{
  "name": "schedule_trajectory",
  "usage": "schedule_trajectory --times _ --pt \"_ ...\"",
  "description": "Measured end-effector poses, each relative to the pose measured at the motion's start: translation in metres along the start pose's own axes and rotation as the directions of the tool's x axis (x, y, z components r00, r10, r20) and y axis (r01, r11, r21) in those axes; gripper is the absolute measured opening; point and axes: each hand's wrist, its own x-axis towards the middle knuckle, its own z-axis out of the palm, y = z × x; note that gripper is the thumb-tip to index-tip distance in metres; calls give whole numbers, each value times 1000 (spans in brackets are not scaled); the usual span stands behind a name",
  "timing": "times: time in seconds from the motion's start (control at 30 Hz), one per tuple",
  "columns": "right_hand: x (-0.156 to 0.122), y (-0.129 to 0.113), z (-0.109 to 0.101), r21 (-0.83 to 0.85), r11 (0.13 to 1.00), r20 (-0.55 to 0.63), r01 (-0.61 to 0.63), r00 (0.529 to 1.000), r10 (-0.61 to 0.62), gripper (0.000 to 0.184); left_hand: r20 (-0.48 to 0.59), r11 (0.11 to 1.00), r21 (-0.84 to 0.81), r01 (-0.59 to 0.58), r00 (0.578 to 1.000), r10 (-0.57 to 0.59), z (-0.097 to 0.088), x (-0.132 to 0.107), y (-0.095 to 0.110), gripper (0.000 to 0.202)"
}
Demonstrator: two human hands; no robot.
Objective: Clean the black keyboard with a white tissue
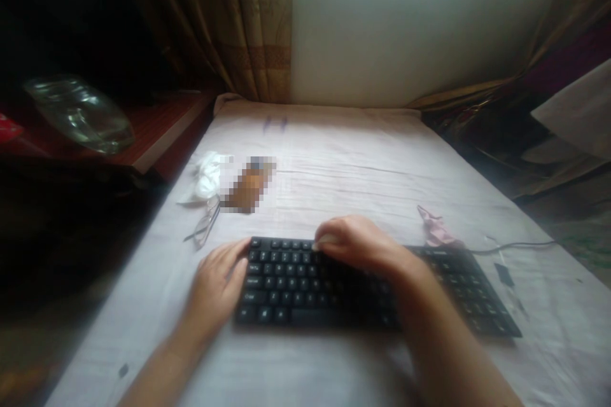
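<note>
A black keyboard [296, 280] lies on a pale cloth-covered table [353, 159] right in front of me. My left hand [217, 283] rests against the keyboard's left edge, its fingers held together along the side of the case. Over the top rows of keys, my right hand [356, 243] is curled with its fingertips pinched down on a key or something small I cannot make out. The right forearm hides the middle of the keyboard.
A pair of eyeglasses [206, 224], a crumpled white tissue [208, 179] and a blurred brown object [248, 186] lie beyond the keyboard on the left. A pink scrap [436, 229] and the keyboard cable [515, 245] sit at the right. A clear jar [81, 113] stands on a side shelf.
</note>
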Motion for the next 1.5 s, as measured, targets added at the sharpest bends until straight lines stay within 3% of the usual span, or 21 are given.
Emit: schedule_trajectory --times 0.1,0.3,0.43,0.7,1.07,1.5 --pt "-1 2 -3 20 1000 4 -13 1000 13 18 -9 1000 6 -10 1000 10 0 0 0 38" --pt "15 -4 19 16 995 -218 93 972 -88 20 -35 999 20 -41 999 42 1 1 1 38" --pt "19 -3 26 4 994 -176 108 979 -105 19 -26 999 15 -52 998 52 1 1 0 37" --pt "4 12 -1 13 999 -35 -30 999 30 20 -18 1000 -6 -19 1000 19 0 1 1 39" --pt "-15 28 -22 128 954 87 -272 961 262 21 7 999 -13 34 999 -34 -1 2 0 40" --pt "-33 41 -33 62 930 59 -364 931 360 22 18 1000 14 8 1000 -8 -1 5 -5 42"
